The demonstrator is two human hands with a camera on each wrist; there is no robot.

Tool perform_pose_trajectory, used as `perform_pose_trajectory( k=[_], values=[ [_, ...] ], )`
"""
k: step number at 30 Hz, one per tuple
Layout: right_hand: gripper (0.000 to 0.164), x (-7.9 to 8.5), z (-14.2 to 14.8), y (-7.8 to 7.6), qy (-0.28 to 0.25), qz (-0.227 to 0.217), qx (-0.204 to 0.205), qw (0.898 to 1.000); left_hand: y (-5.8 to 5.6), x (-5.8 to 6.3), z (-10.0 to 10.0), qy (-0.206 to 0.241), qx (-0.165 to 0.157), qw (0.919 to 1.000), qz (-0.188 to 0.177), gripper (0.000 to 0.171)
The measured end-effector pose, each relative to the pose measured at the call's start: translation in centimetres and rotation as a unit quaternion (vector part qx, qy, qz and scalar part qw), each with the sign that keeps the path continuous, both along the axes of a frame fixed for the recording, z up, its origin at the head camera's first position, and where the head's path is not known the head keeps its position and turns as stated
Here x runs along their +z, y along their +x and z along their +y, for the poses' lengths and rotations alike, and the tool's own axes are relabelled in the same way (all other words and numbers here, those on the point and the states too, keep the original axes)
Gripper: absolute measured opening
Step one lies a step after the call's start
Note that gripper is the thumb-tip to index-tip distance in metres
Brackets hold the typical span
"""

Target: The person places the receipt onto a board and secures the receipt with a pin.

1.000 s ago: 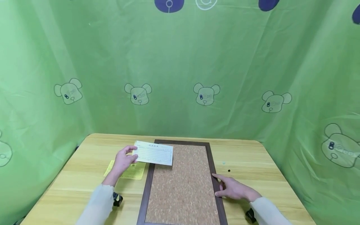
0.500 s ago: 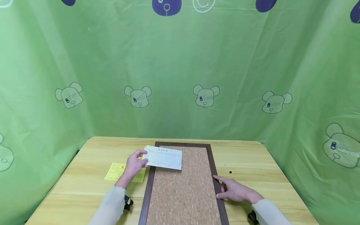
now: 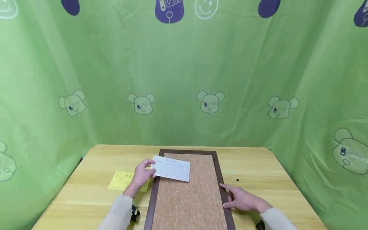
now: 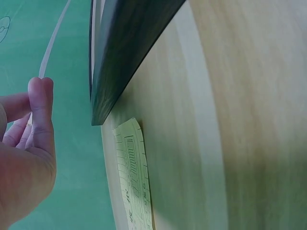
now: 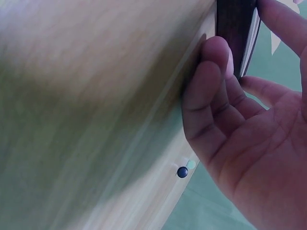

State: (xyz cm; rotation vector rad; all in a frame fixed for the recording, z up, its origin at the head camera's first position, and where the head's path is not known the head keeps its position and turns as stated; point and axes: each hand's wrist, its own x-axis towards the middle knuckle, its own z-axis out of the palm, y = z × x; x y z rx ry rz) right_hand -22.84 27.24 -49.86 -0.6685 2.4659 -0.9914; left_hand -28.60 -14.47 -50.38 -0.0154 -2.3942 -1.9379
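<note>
My left hand (image 3: pixel 141 174) pinches the left end of a white printed form (image 3: pixel 172 169) between thumb and fingers. Ruled rows face me, and the form overlaps the upper left of a cork board (image 3: pixel 189 204) in the head view. Seen by the left wrist camera, the form (image 4: pixel 55 40) is a thin strip, nearly edge-on. Dark brown wood frames the board. At its right side my right hand (image 3: pixel 242 199) grips the frame, thumb and index finger on the edge. The other fingers curl against the frame's side in the right wrist view.
A yellow printed form (image 3: pixel 122 180) lies on the wooden table left of the board, partly behind my left arm. To the right are a small black round piece (image 3: pixel 237 180) and a pale green one (image 3: pixel 231 172). A green curtain (image 3: pixel 178 127) surrounds the table.
My left hand has carried the white form rightward, farther over the board. The right hand keeps its place on the frame. The whole head view has shifted slightly downward.
</note>
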Motion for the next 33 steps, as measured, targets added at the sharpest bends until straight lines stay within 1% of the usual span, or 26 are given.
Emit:
perform_pose_trajectory(
  k=[3, 6, 9, 12, 16, 20, 27, 33],
  values=[
    [0.083, 0.0, 0.1, 0.0, -0.004, -0.003, -0.001, 1.0, -0.1, -0.2, 0.3, -0.006, -0.003, 1.0, -0.003, 0.035],
    [0.083, -0.1, 0.2, 0.2, -0.006, -0.005, -0.002, 1.0, 0.0, -0.6, 0.7, -0.009, -0.007, 0.9999, -0.006, 0.034],
    [0.083, -0.1, 0.3, 0.3, -0.005, -0.001, -0.001, 1.0, -0.1, -0.8, 1.2, -0.008, -0.016, 0.9998, 0.001, 0.033],
    [0.083, -0.1, 0.3, 0.2, -0.007, 0.0, 0.0, 1.0, -0.2, -1.0, 1.6, -0.004, -0.018, 0.9998, 0.006, 0.032],
    [0.084, -0.2, 0.2, 0.0, -0.012, -0.009, -0.001, 1.0, -0.3, -1.3, 1.9, -0.006, -0.015, 0.9999, 0.004, 0.031],
    [0.083, -0.2, 0.2, -0.1, -0.012, -0.013, -0.002, 1.0, -0.4, -1.5, 2.3, -0.019, -0.017, 0.9997, 0.002, 0.031],
    [0.083, -0.2, 0.2, -0.1, -0.009, -0.002, 0.001, 1.0, -0.3, -2.1, 3.2, -0.025, -0.006, 0.9996, -0.008, 0.03],
    [0.084, -0.3, 0.2, -0.1, -0.007, -0.002, -0.004, 1.0, -0.3, -2.0, 3.7, -0.031, -0.003, 0.9994, -0.011, 0.029]
  ],
)
